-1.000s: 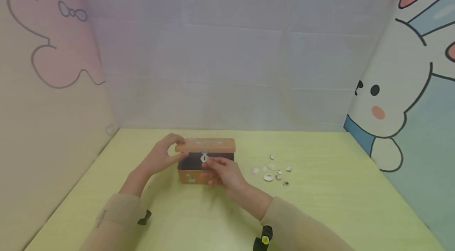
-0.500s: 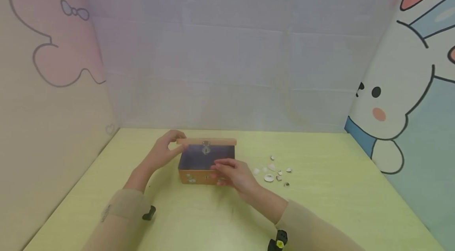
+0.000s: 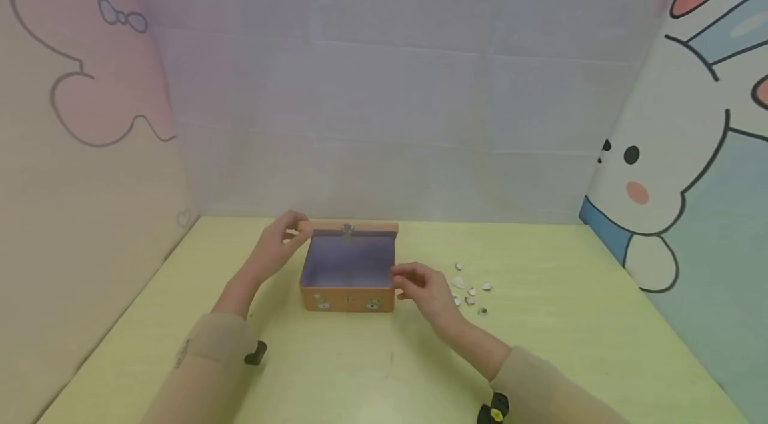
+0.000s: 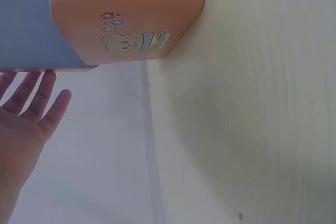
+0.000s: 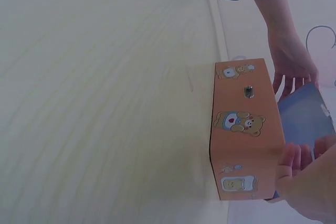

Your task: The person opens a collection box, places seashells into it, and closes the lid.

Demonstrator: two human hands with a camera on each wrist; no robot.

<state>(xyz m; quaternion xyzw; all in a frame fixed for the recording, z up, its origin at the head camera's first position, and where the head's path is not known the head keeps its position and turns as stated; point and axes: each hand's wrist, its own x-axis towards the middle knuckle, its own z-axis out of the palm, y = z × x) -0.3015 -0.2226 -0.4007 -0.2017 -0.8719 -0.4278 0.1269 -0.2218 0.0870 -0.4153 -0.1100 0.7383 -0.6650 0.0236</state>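
An orange tin box [image 3: 348, 299] with bear pictures stands on the table, its dark interior bare to view. Its hinged lid [image 3: 373, 229] is tilted up and back, a metal clasp [image 3: 347, 228] at the middle of its edge. My left hand [image 3: 273, 249] holds the lid's left end, thumb in front and fingers behind; the left wrist view shows these fingers against the lid [image 4: 31, 30]. At the box's right front corner is my right hand [image 3: 427, 291], fingers loosely bent and empty. Whether it touches the box I cannot tell.
Several small seashells [image 3: 487, 287] lie on the yellow table [image 3: 570, 331] to the right of the box, some partly hidden by the right hand. A pale back wall [image 3: 390, 111] and side panels with cartoon animals [image 3: 666, 177] enclose the table.
The lid has swung up and back, led by my left hand, uncovering the inside. My right hand has let go of the clasp and moved right to the box's corner.
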